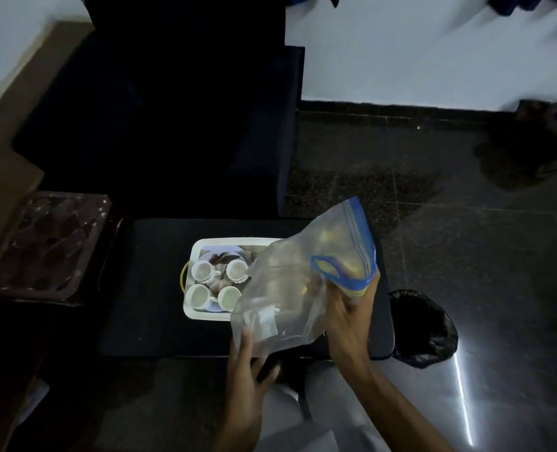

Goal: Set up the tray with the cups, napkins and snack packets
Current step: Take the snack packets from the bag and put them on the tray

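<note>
Clear zip bag [290, 282] held up over right side of white tray [205, 244] on dark desk [147, 288]. Right hand [349, 318] grips bag's blue zip edge; left hand [248, 357] pinches its bottom corner. Four cups [217, 285] sit in tray, left of both hands.

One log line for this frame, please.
right hand: grips zip bag | left hand: under bag | tray: four cups

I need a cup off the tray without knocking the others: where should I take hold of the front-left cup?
Take the front-left cup by its rim, from above and the left. Its handle points right, toward its neighbour, and the zip bag overhangs the tray's right side.
</note>
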A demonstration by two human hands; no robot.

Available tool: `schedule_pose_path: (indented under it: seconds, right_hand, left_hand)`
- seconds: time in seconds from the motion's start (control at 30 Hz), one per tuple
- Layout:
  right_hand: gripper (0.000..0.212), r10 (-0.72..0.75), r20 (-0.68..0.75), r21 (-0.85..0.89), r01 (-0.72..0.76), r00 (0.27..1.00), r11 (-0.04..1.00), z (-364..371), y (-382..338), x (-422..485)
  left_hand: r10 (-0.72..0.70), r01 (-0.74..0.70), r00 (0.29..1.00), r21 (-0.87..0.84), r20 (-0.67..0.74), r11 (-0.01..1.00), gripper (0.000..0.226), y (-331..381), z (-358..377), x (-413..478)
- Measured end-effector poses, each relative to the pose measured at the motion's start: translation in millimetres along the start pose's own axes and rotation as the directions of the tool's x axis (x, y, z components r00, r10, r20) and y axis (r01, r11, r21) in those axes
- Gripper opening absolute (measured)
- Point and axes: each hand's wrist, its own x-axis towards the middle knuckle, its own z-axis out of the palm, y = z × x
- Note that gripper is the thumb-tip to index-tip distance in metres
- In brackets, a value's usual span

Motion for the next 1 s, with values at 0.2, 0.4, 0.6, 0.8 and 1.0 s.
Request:
schedule_pose_path:
  seconds: [0.2,0.4,0.6,0.8,1.0]
  right_hand:
    - [0.076,-0.030,0.278,-0.456,0.159,0.960,0.876,-22,23,-10]
    - [0.073,0.104,0.702,-0.555,0.450,0.704,0.699,-71,47,0]
    - [0.057,0.244,0.718,-0.429,0.139,0.652,0.893,-161,62,44]
    - [0.104,0.410,0.319,-0.420,-0.261,0.854,0.869,-250,106,92]
    - [0.068,0.428,0.104,-0.695,-0.243,0.898,0.677,-337,182,132]
  left_hand:
    - [0.121,-0.102,0.964,-0.091,0.237,0.991,0.054,3,24,19]
    - [0.151,-0.230,0.933,0.215,0.328,0.949,0.050,-19,70,27]
    - [0.249,-0.340,0.937,0.487,0.244,0.804,0.035,-69,139,44]
    - [0.170,-0.330,0.934,0.582,0.313,0.743,0.033,-143,240,76]
    - [-0.070,-0.354,0.861,0.693,0.503,0.628,0.032,-229,328,133]
